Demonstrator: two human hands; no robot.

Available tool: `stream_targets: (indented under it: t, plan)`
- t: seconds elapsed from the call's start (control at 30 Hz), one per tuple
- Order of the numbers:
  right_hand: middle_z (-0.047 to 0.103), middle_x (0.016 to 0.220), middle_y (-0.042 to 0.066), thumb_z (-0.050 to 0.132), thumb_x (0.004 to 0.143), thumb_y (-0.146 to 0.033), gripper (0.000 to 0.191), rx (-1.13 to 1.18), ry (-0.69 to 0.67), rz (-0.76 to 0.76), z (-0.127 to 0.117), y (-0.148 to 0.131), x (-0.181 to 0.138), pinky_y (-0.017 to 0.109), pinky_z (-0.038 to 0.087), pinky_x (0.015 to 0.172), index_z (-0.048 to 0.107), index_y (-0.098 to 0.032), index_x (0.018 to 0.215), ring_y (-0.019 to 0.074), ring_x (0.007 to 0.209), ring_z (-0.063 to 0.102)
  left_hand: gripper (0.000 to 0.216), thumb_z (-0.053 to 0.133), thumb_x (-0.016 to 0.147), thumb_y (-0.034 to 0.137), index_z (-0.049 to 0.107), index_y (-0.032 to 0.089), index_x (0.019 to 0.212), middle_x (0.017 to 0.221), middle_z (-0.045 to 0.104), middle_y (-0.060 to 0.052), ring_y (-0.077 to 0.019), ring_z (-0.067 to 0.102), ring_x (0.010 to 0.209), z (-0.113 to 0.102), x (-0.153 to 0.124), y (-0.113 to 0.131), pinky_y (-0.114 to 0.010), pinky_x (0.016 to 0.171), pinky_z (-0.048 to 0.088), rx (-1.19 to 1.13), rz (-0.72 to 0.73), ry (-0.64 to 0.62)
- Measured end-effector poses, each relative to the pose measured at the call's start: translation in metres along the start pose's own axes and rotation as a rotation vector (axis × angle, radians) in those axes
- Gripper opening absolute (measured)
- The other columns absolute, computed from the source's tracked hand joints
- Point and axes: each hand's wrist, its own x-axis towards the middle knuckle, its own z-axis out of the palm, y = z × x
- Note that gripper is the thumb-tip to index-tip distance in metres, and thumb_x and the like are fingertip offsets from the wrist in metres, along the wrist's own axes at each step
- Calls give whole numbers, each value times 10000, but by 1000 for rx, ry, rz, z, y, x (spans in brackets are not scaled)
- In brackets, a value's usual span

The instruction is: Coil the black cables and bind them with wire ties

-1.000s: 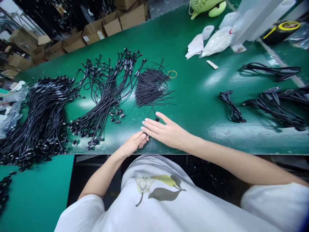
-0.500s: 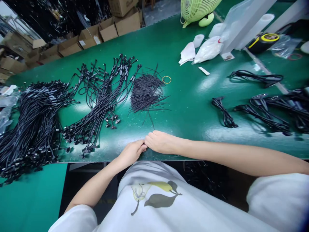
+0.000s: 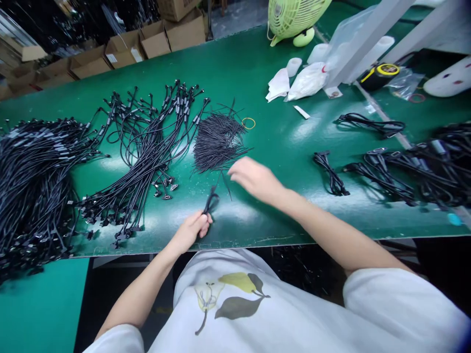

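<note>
Near the table's front edge, my left hand [image 3: 193, 229] is closed around a folded black cable [image 3: 211, 202], whose looped end sticks up beyond the fingers. My right hand [image 3: 253, 179] hovers just right of a pile of thin black ties [image 3: 217, 142]; motion blurs its fingers, and I cannot make out anything in them. A few loose ties [image 3: 226, 186] lie between the pile and my hands. To the left are spread black cables [image 3: 147, 162] with connectors at both ends.
A large heap of cables [image 3: 37, 171] covers the far left. Bundled cables [image 3: 329, 174] lie on the right, near a bigger pile [image 3: 441, 166]. Behind are a yellow rubber band [image 3: 248, 123], white packets [image 3: 307, 82], a green fan [image 3: 294, 19] and a tape measure [image 3: 380, 76].
My hands were together at the table edge; now they are apart. My right hand has moved up towards the ties. The folded cable shows in my left hand. The view has shifted slightly right.
</note>
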Motion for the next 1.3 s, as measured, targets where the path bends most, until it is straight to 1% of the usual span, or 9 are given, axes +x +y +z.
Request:
stream_targets:
  t: [0.1,0.23,0.37,0.5,0.6,0.67,0.87,1.03,1.3]
  plan:
    - [586,926,113,452,934,-319,216,-85,-1,424,9,56,7,338,407,686,591,-153,931,210,788,513,337,598,832,471,522,142,849,608,355,63,-68,333,504,0,1,6,-222,509,258,-364,0,55]
    - [572,818,106,475,889,-283,175,-118,-155,433,13,85,6,336,395,660,564,-166,794,200,707,487,335,659,799,442,539,130,833,601,362,57,-62,342,514,6,-1,18,-216,506,252,-479,21,75]
    - [566,757,76,489,863,-284,125,35,-37,526,-3,54,-13,324,397,646,527,-176,812,184,661,505,332,635,826,444,548,129,884,611,365,56,-62,345,520,13,-5,23,-219,514,266,-514,90,97]
    - [562,670,-5,496,865,-313,202,612,2,629,-5,-17,-33,272,422,616,579,-165,973,134,591,528,427,643,825,451,510,143,1089,622,390,62,-69,345,515,21,-5,23,-222,518,281,-517,104,34]
    - [588,704,-12,476,885,-301,219,846,-119,506,5,-68,-37,241,418,577,625,-165,972,105,563,521,587,675,796,454,429,164,1242,611,383,78,-72,331,497,26,-4,23,-220,513,277,-527,69,-28]
    - [606,755,0,478,898,-265,188,783,-115,400,9,-89,-36,229,410,571,631,-164,937,97,580,522,610,662,803,453,418,158,1279,617,371,79,-74,329,500,27,-4,21,-221,518,278,-510,75,-33]
    - [591,763,63,404,945,-144,234,-73,54,-248,-4,-99,-23,287,359,627,615,-130,845,147,686,512,519,551,869,375,484,163,1338,624,467,40,-126,415,561,21,-8,10,-258,593,344,-32,217,205]
    - [608,1091,147,404,929,-113,205,-344,47,-776,-8,-94,-5,335,382,759,608,-97,940,200,929,541,451,516,827,203,586,215,1272,589,516,31,-158,471,590,13,-11,4,-264,628,369,231,211,264]
    - [523,776,31,357,956,-117,219,-335,-149,-872,-14,-97,9,317,336,633,556,-139,866,149,669,481,193,616,699,301,582,148,813,496,456,67,-83,391,468,12,-8,-4,-218,499,313,-216,93,44]
